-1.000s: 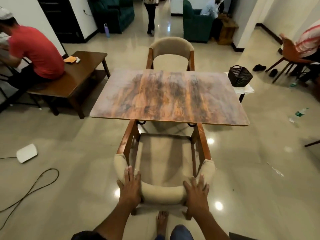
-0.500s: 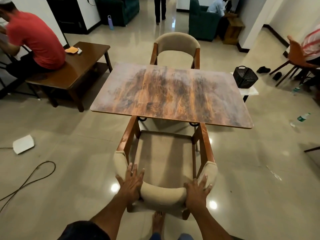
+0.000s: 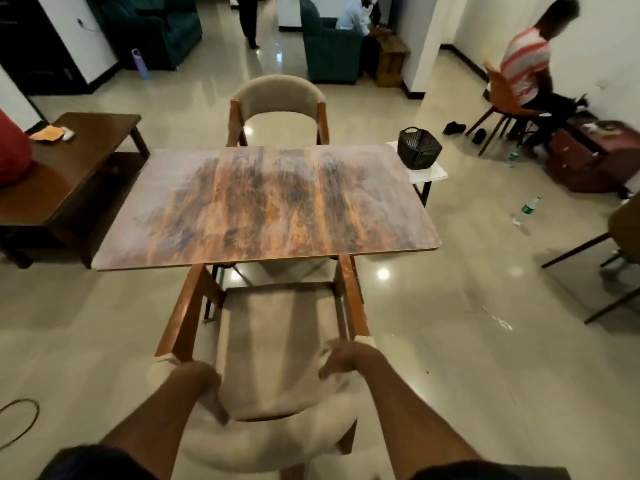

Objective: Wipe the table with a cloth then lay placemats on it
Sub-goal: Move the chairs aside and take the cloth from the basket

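Dining table [image 3: 263,206] with streaked brown-orange top stands mid-room, bare, on glossy tile floor [image 3: 467,358]. Near chair [image 3: 277,344], beige padded with wooden arms, front tucked under table's near edge; matching far chair [image 3: 278,102] at opposite side. Low wooden bench [image 3: 69,174] left. Black basket [image 3: 419,148] on small white side table [image 3: 427,174] just beyond table's far right corner. Left hand [image 3: 197,384] and right hand [image 3: 346,358] both curl over near chair's padded backrest, gripping it; blurred
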`<state>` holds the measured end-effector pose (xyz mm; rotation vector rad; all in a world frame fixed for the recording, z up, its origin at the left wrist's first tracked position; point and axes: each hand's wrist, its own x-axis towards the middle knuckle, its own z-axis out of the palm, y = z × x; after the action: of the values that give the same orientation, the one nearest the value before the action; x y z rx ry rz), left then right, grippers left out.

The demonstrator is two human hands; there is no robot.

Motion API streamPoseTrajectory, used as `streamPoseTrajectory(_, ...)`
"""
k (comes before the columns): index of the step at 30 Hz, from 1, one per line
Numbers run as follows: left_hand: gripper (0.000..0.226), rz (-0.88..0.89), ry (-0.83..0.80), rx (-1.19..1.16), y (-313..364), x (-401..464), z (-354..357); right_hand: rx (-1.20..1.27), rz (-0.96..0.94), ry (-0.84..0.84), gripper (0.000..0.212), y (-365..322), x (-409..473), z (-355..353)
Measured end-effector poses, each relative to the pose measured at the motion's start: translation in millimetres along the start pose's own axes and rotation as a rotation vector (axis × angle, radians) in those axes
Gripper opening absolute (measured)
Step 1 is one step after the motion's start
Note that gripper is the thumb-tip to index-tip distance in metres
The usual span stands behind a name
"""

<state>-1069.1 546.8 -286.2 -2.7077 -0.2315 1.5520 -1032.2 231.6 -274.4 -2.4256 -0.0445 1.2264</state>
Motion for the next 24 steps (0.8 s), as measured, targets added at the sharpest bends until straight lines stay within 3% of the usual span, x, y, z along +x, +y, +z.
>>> streamPoseTrajectory(4,0.115,0.236,0.373,0.054,95,-27,-97,0.012,-0.002,0.417,0.049,48,-37,-102)
streamPoseTrajectory(8,0.104,0.365,0.640,0.047,204,-69,-155,-0.110,0.077,0.675,0.065,115,-91,-173)
streamPoseTrajectory(15,0.091,0.454,0.704,0.080,314,-116,-190,-0.207,0.170,0.808,0.059,219,-156,-230)
streamPoseTrajectory(24,0.091,0.396,0.768,0.135,357,-127,-184,-0.263,0.128,0.886,0.057,275,-170,-258)
